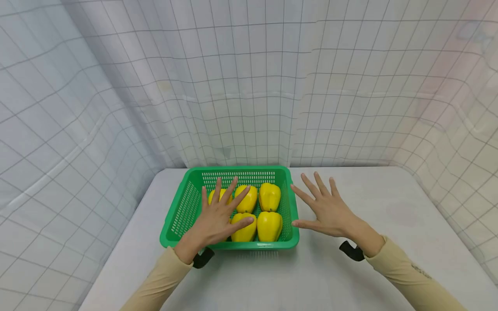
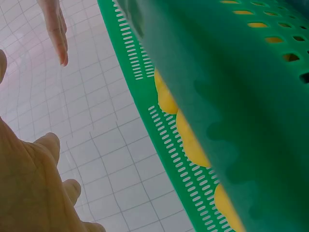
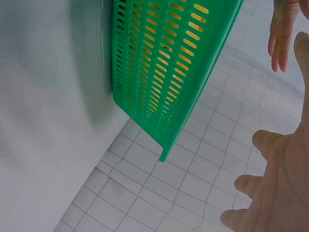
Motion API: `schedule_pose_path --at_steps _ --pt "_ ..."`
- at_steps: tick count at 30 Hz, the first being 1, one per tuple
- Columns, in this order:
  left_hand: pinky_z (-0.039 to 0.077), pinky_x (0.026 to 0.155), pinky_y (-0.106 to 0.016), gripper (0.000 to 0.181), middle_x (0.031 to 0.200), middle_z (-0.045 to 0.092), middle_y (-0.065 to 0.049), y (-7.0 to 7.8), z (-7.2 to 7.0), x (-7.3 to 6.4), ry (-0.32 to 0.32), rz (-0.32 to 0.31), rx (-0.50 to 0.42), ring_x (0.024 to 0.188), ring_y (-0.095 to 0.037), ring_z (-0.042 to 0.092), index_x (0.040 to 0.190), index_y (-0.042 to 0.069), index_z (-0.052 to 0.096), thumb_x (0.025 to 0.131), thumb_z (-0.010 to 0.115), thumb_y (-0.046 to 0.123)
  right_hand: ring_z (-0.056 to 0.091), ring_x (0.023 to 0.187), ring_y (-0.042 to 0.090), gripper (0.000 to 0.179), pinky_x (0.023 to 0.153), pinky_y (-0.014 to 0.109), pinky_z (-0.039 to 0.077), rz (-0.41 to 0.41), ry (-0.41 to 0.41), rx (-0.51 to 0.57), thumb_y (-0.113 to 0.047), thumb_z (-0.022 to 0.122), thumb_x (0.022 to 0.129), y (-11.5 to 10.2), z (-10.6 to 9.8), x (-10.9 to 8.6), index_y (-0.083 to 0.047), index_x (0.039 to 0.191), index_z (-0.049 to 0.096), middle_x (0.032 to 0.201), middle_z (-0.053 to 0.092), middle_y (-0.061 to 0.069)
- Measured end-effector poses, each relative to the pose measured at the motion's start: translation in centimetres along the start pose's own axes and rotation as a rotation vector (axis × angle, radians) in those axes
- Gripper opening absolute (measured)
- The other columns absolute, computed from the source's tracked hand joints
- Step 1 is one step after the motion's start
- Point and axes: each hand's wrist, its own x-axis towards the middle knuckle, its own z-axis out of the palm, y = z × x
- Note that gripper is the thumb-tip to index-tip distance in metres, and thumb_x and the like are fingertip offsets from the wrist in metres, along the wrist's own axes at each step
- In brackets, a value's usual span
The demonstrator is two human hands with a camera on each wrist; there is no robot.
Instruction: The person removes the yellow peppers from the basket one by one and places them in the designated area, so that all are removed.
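Observation:
A green plastic basket (image 1: 294,224) with slotted sides stands on the white table, holding several yellow bell peppers (image 1: 269,226). Over its left half hovers my left hand (image 1: 218,219), fingers spread and straight, hiding part of the peppers behind it. Just right of the basket, my right hand (image 1: 330,211) is held in the air with its fingers spread too. Neither hand holds anything. In the left wrist view the left palm (image 2: 34,188) is above the basket rim (image 2: 164,159). The right wrist view has the right palm (image 3: 282,188) beside the slotted basket wall (image 3: 154,63).
White table surface (image 1: 369,198) extends to the right of the basket and in front of it. White curtains with a grey grid (image 1: 249,86) enclose the table at the back and both sides. A black band (image 1: 352,251) is on each wrist.

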Motion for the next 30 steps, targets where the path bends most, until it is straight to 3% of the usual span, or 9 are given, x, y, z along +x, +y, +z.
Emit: schedule_pose_path --at_steps 6,9,14,21,26,30 --pt "-0.003 0.105 -0.06 0.077 0.158 0.0 0.0 0.0 0.0 0.0 0.066 0.039 0.06 0.141 -0.033 -0.006 0.153 0.032 0.016 0.089 0.037 0.07 0.001 0.141 0.035 0.088 0.105 0.061 0.003 -0.029 0.056 0.021 -0.073 0.045 0.083 0.1 0.3 0.1 -0.021 0.152 0.026 0.157 0.01 0.011" --pt "0.001 0.107 -0.058 0.079 0.158 0.003 -0.001 -0.1 -0.1 -0.3 0.096 0.029 0.042 0.142 -0.03 -0.003 0.153 0.032 0.015 0.088 0.038 0.07 0.007 0.141 0.033 0.085 0.106 0.06 0.008 -0.042 0.095 0.045 -0.07 0.048 0.085 0.2 0.6 0.2 -0.02 0.151 0.028 0.156 0.014 0.011" --pt "0.009 0.107 -0.058 0.08 0.158 0.009 -0.004 -0.6 -0.5 -1.3 0.088 -0.067 -0.081 0.141 -0.034 0.009 0.153 0.033 0.016 0.087 0.042 0.07 0.018 0.14 0.032 0.077 0.106 0.056 0.015 -0.049 0.132 0.11 -0.062 0.05 0.089 0.1 0.9 0.5 -0.017 0.149 0.033 0.153 0.024 0.012" --pt "0.021 0.1 -0.064 0.075 0.154 0.021 -0.015 -2.7 -1.1 -3.4 0.063 -0.223 -0.252 0.136 -0.041 0.021 0.151 0.021 0.029 0.09 0.047 0.062 0.033 0.132 0.034 0.069 0.102 0.054 0.027 -0.038 0.153 0.219 -0.053 0.054 0.091 -0.3 1.0 1.0 -0.011 0.144 0.042 0.145 0.038 0.015" --pt "0.022 0.098 -0.066 0.07 0.15 0.025 -0.022 -4.7 -1.2 -5.4 0.117 -0.307 -0.335 0.134 -0.045 0.022 0.148 0.01 0.034 0.094 0.05 0.052 0.043 0.124 0.032 0.063 0.098 0.052 0.034 -0.022 0.157 0.27 -0.052 0.054 0.092 -0.6 1.2 1.5 -0.011 0.14 0.047 0.139 0.045 0.013" --pt "0.022 0.096 -0.068 0.068 0.147 0.029 -0.027 -6.2 -0.9 -6.9 0.195 -0.392 -0.345 0.131 -0.049 0.026 0.146 0.004 0.035 0.096 0.051 0.046 0.047 0.12 0.03 0.061 0.096 0.05 0.037 -0.006 0.144 0.314 -0.053 0.054 0.092 -1.0 1.1 1.9 -0.011 0.136 0.051 0.134 0.049 0.011"
